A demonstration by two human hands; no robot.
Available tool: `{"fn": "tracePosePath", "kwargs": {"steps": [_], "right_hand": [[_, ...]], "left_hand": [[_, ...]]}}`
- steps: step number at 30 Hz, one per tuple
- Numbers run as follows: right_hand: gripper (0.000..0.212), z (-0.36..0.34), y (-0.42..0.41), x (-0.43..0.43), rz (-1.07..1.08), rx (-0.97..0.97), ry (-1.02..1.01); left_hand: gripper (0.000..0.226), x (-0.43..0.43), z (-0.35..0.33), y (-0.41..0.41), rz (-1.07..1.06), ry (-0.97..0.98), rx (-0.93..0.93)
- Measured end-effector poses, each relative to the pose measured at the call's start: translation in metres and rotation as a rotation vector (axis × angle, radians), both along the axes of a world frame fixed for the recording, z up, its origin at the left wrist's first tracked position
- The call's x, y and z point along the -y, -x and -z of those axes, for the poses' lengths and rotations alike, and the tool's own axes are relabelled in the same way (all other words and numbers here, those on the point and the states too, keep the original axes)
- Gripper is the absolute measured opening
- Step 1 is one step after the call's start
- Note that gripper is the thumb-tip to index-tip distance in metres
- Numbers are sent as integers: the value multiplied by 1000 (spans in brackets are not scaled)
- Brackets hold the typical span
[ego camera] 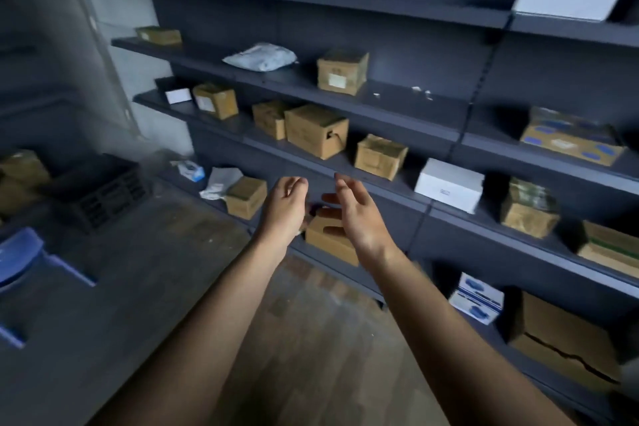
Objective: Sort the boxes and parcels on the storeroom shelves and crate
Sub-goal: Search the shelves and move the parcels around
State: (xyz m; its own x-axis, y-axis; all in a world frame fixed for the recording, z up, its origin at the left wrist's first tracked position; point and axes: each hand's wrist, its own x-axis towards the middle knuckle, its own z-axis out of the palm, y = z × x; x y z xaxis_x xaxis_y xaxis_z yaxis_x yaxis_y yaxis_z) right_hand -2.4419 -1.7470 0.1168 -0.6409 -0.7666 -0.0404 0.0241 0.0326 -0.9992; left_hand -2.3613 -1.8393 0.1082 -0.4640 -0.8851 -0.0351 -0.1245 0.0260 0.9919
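Observation:
Dark shelves (380,104) run along the wall with several cardboard boxes, white boxes and a grey parcel (261,56) on them. My left hand (285,201) and my right hand (356,209) are raised side by side in front of the lower shelves, palms facing each other, fingers relaxed, holding nothing. Behind and between the hands sits a brown cardboard box (328,239) on a low shelf, partly hidden by my right hand. Another small brown box (246,196) stands just left of my left hand. A black crate (100,188) sits at the left.
A white box (449,184) lies on the shelf to the right of my hands, with a blue-and-white carton (479,297) lower down. A large torn cardboard box (567,342) stands at the lower right. A blue plastic object (24,263) and wooden floor (311,339) lie below.

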Motion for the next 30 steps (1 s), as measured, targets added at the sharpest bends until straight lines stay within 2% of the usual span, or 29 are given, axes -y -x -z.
{"fn": "tracePosePath", "kwargs": {"steps": [7, 10, 15, 17, 20, 30], "right_hand": [[28, -10, -55, 167, -167, -30, 61], [30, -7, -67, 237, -234, 28, 78], [25, -7, -74, 369, -292, 57, 122], [20, -12, -75, 423, -318, 92, 137], [25, -23, -75, 501, -347, 131, 135], [26, -38, -81, 704, -369, 40, 137]], "left_hand": [[15, 147, -10, -69, -169, -16, -64], [14, 213, -14, -85, -228, 18, -51], [23, 332, -24, -94, -300, 53, -48], [19, 377, -31, -95, -341, 45, -45], [11, 443, -44, -97, -413, 49, -41], [14, 637, -70, -102, -423, 55, -120]]}}
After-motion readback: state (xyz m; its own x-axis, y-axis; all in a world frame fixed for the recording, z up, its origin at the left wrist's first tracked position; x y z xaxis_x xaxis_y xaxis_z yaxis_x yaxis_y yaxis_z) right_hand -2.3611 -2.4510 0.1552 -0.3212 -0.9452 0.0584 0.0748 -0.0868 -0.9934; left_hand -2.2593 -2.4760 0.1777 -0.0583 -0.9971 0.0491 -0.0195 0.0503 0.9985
